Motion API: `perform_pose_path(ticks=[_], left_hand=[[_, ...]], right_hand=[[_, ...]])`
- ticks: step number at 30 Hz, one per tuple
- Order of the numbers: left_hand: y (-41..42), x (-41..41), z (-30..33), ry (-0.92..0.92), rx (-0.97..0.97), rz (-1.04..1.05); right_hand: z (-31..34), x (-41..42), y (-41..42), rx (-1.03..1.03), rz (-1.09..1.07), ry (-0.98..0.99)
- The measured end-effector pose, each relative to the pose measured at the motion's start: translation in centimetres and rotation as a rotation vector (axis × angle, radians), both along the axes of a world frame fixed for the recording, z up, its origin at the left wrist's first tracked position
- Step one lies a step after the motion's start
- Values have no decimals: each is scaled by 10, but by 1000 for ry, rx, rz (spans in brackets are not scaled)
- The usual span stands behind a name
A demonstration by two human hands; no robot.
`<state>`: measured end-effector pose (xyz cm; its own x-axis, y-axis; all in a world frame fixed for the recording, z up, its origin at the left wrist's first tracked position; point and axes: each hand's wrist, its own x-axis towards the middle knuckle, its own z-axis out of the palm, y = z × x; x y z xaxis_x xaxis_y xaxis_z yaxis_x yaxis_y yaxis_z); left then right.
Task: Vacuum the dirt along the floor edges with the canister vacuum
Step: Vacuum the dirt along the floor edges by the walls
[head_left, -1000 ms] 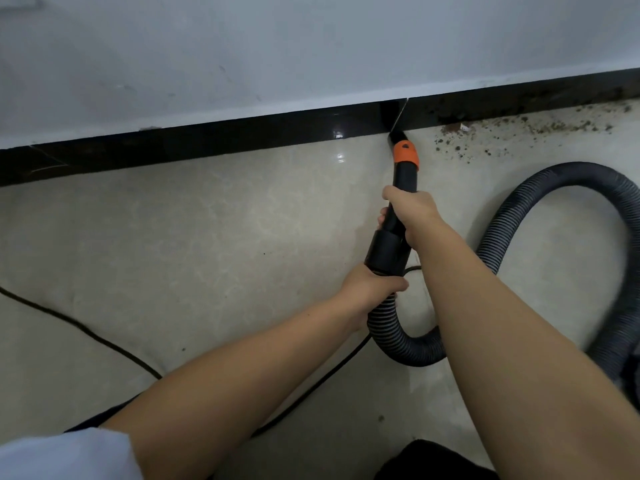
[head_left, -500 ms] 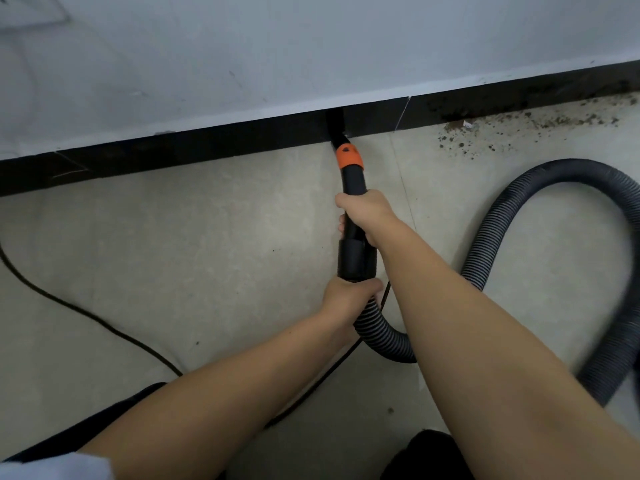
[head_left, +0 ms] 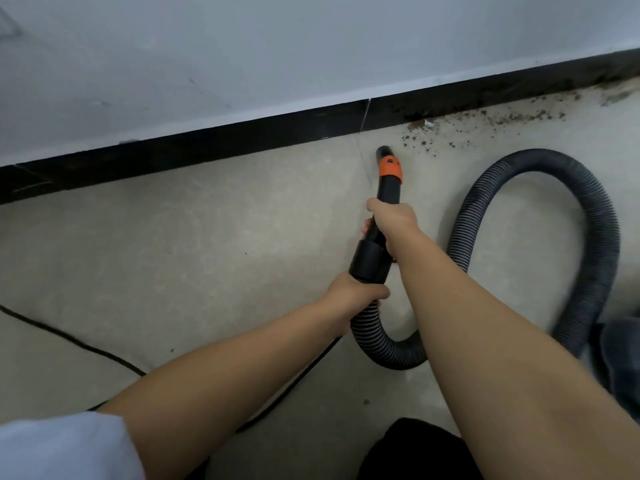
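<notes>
The black vacuum nozzle (head_left: 384,188), with an orange collar near its tip, points at the floor a little short of the black skirting board (head_left: 242,140). My right hand (head_left: 393,218) grips the nozzle tube below the collar. My left hand (head_left: 356,292) grips the hose where it joins the nozzle's black cuff. The ribbed grey hose (head_left: 588,216) loops away to the right and back down. Brown dirt (head_left: 485,123) lies scattered along the skirting to the right of the nozzle tip.
A thin black cable (head_left: 69,339) crosses the beige tile floor at the lower left and passes under my left arm. A dark blue-grey object (head_left: 623,358) shows at the right edge. A white wall (head_left: 277,46) rises above the skirting.
The nozzle tip has pulled back from the skirting board and moved right, toward the dirt patch. Both hands kept their grip on the nozzle and hose.
</notes>
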<state>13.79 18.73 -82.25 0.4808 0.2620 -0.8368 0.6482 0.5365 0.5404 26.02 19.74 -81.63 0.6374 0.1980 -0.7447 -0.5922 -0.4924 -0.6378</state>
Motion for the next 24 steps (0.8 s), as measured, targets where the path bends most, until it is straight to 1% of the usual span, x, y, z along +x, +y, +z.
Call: perform_pose_path(ticks=[6,10,16,21,24], left_hand=[[-48,41,-1,-6,-4,-59],[-68,72,4,-17,31,-72],[-95,113,19,9,24,-93],[-132,114,33,89,51,-108],[-135,110,35,98,34,-120]], right_hand=[[4,40,-51,-58,-37,-19],[10,73,-71,-31,-42,13],[16,116,-103,-16,-84,56],[22,118,-138,-28,-48,130],[26,112,-141,-67,-79,115]])
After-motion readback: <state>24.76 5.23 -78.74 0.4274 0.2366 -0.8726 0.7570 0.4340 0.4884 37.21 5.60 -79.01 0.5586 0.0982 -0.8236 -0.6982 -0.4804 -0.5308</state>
